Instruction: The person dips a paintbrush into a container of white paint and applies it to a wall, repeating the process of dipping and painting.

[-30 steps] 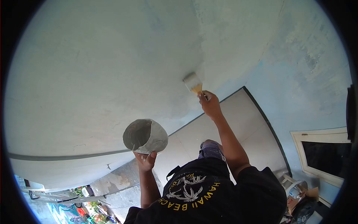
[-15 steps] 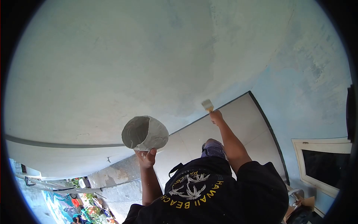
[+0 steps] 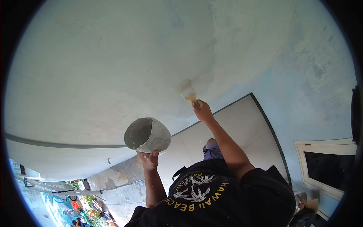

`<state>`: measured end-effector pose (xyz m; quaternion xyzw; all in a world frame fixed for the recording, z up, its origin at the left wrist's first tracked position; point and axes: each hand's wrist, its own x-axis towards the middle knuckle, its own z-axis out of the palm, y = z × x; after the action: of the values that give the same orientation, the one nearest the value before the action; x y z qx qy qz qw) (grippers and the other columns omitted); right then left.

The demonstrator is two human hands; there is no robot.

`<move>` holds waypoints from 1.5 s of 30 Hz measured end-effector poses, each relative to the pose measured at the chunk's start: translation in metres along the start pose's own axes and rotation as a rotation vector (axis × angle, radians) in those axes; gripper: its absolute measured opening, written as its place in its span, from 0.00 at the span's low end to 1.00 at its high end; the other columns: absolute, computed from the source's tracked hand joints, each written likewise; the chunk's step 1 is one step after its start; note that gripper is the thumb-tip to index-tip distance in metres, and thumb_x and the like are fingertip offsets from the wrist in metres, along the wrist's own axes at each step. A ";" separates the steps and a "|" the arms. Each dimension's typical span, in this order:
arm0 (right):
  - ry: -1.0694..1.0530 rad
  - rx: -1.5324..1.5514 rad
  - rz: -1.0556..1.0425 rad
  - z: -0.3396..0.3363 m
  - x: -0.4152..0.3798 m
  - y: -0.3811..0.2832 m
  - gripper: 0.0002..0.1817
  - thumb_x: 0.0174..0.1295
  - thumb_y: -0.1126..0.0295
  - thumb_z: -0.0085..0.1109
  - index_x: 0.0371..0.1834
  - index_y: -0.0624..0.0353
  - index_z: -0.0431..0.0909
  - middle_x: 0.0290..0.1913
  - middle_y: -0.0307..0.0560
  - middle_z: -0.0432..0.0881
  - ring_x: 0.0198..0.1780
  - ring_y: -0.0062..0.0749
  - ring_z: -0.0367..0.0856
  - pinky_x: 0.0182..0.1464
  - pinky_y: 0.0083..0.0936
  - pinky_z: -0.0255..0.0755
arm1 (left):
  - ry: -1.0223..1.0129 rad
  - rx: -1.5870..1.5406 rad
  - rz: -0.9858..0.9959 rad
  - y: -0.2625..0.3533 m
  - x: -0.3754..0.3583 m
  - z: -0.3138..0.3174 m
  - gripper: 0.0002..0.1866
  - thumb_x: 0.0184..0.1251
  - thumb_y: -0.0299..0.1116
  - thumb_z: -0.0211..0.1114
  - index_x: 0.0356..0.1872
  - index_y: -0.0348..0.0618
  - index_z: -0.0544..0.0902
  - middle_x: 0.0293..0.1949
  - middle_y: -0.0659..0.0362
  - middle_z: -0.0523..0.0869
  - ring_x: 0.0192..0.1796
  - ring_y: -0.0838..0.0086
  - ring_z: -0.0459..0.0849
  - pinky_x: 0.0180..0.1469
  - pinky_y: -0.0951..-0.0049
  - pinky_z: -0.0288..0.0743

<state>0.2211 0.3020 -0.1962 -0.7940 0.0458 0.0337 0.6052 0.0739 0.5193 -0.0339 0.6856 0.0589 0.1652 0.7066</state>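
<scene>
My right hand [image 3: 203,111] is closed round the handle of a paintbrush [image 3: 186,89]. The wide bristles point up and lie against or very close to the pale grey-green wall [image 3: 124,72]. On the other side, my left hand [image 3: 148,159] grips a grey, paint-smeared container [image 3: 159,137] from below, with the thumb on its outside. Its open mouth faces left and toward me, and grey coating covers the inside. A darker, damp-looking patch spreads on the wall above the brush.
Light floor tiles [image 3: 242,123] with a dark border run along the wall's foot. At right is a white-framed opening [image 3: 329,145] in a blue wall [image 3: 302,109]. A cardboard box [image 3: 311,205] stands at lower right. Plants and colourful items [image 3: 90,212] are at lower left.
My right hand has moved the paintbrush left and up along the wall, away from the floor edge. My left hand and the container have stayed nearly in place.
</scene>
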 end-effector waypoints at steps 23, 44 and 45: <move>0.019 -0.054 -0.005 0.000 -0.009 -0.023 0.14 0.70 0.63 0.50 0.34 0.64 0.74 0.26 0.59 0.80 0.28 0.56 0.79 0.32 0.35 0.70 | 0.109 0.088 0.118 0.013 -0.019 -0.019 0.45 0.50 0.48 0.71 0.65 0.29 0.63 0.58 0.49 0.74 0.59 0.62 0.74 0.61 0.64 0.68; -0.234 0.234 0.134 -0.034 -0.017 -0.094 0.15 0.71 0.63 0.47 0.32 0.64 0.73 0.20 0.38 0.71 0.18 0.19 0.67 0.23 0.23 0.63 | 0.088 0.049 0.075 0.002 -0.026 -0.029 0.53 0.45 0.48 0.75 0.71 0.41 0.55 0.65 0.51 0.68 0.66 0.57 0.69 0.68 0.52 0.63; -0.203 0.159 0.089 -0.033 -0.020 -0.099 0.17 0.70 0.62 0.48 0.27 0.64 0.72 0.19 0.42 0.74 0.21 0.25 0.73 0.27 0.28 0.69 | 0.087 0.045 0.082 0.003 -0.022 -0.026 0.53 0.45 0.48 0.75 0.71 0.41 0.55 0.65 0.51 0.68 0.66 0.57 0.69 0.68 0.52 0.63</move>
<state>0.2124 0.2965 -0.0902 -0.7331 0.0219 0.1368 0.6658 0.0450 0.5370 -0.0353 0.6953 0.0651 0.2222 0.6804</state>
